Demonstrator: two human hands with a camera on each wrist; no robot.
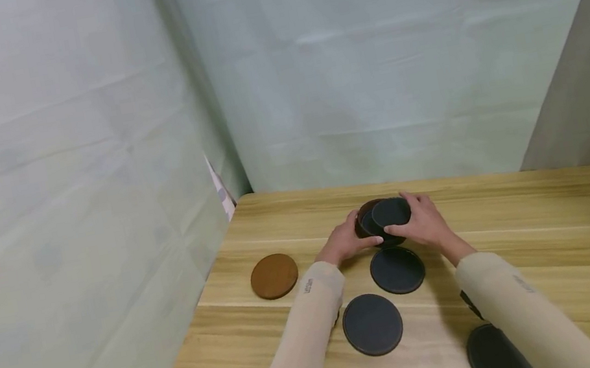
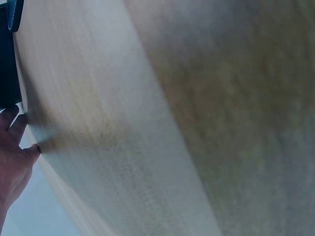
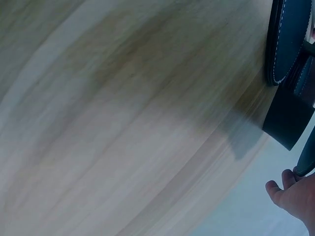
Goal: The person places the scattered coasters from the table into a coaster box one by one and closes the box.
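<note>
- Left hand (image 1: 344, 242) & right hand (image 1: 425, 221) both clamp stack of round dark leather coasters (image 1: 385, 218), fingers curled round rim.
- Stack sits on pale wooden table (image 1: 548, 244).

small sleeve (image 1: 308, 286) print, not legible

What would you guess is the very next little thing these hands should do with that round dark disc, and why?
Probably lower the dark coaster flat into the holder: the right hand holds it tilted over the top, the left hand steadies the holder's side.
</note>
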